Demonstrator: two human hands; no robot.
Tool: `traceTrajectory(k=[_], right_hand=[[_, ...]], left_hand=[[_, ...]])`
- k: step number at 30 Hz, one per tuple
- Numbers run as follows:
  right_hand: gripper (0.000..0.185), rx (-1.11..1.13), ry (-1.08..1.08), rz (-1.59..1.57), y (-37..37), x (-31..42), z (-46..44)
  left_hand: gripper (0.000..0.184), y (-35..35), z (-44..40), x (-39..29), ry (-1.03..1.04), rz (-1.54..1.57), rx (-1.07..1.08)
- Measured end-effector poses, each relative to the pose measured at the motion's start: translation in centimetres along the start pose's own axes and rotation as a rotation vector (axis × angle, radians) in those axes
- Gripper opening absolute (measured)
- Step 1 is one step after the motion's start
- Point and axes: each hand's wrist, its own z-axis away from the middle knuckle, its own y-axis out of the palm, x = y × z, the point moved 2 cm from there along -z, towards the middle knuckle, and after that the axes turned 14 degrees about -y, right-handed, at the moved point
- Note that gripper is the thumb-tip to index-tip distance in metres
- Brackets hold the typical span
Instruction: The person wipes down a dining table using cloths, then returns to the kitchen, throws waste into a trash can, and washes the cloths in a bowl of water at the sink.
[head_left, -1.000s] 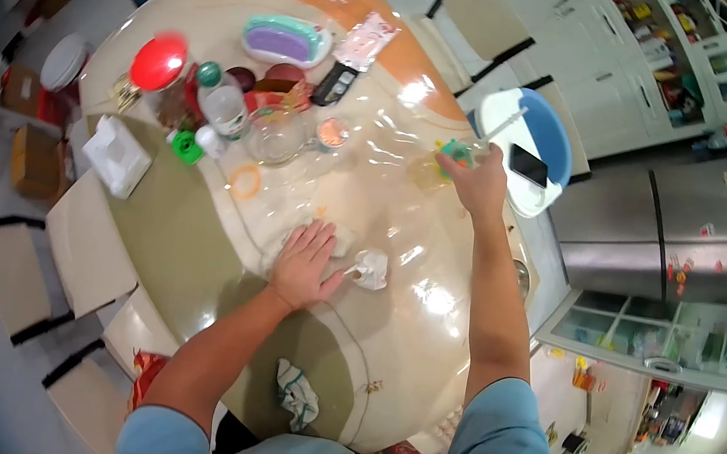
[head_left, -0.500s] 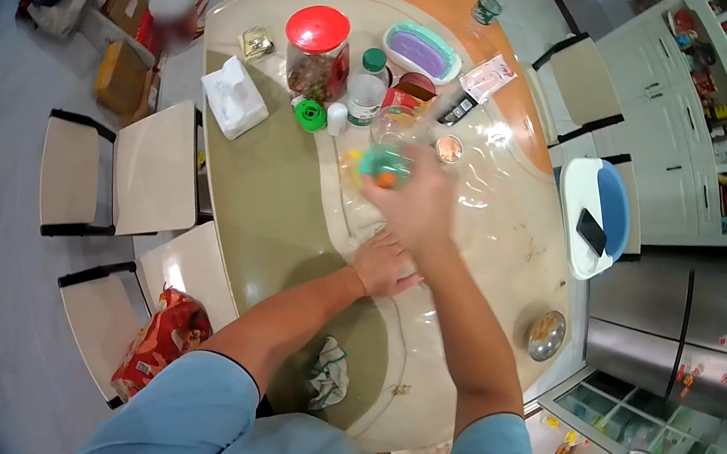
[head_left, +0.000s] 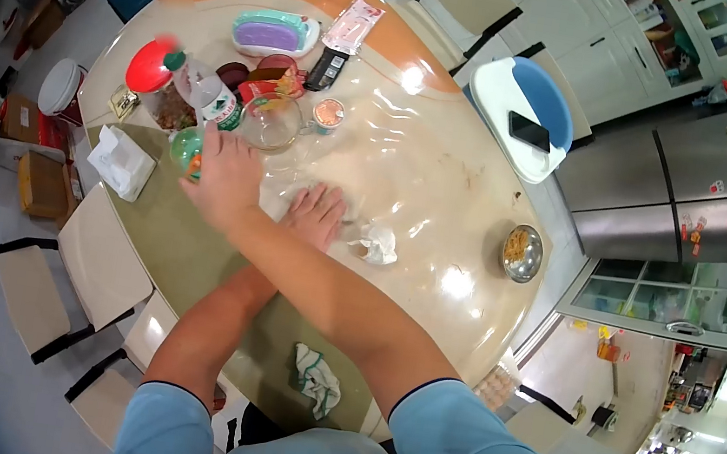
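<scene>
My right hand reaches across over my left forearm, fingers curled at a green, round, see-through piece with something orange in it. Its exact kind is hard to make out. My left hand lies flat on the table, fingers stretched out, holding nothing. Beside it is a crumpled white tissue. Just beyond my right hand are a green-capped plastic bottle, a clear glass cup and a red-lidded jar. A small lidded tub sits right of the glass.
A white tissue pack lies on the left. Farther back are a teal-and-purple dish and a pink packet. At right stand a metal bowl and a blue-and-white tub bearing a phone. A cloth lies near me.
My view has turned to the right. My right hand has carried the green piece leftward, toward the jar and tissue pack. My left hand stays flat on the table, now by the crumpled tissue.
</scene>
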Motion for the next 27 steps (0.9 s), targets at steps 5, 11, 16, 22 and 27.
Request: traceTrajectory(k=[5,11,16,22,27], right_hand=[[0.082,-0.115,-0.021,-0.159,-5.1,0.4,2.9],[0.056,-0.172,0.077,-0.220,-14.3,-2.0,16.5],[0.046,-0.130,0.097,-0.015,-14.7,-6.7,25.5],[0.044,-0.069,0.187,-0.136,-16.9,-7.3,28.9],[0.041,-0.145,0.269,-0.243,-18.7,-7.4,31.1]], left_hand=[[0.042,0.3,-1.8,-2.5,-0.095,0.009,-0.089],[0.044,3.2,-8.2,-3.6,-0.114,-0.021,-0.152],[0.042,5.6,-17.0,-4.2,-0.132,-0.016,-0.194],[0.036,8.2,-29.1,-1.2,-0.244,-0.114,-0.179],[0.041,10.7,-36.8,-2.4,-0.006,-0.021,-0.149]])
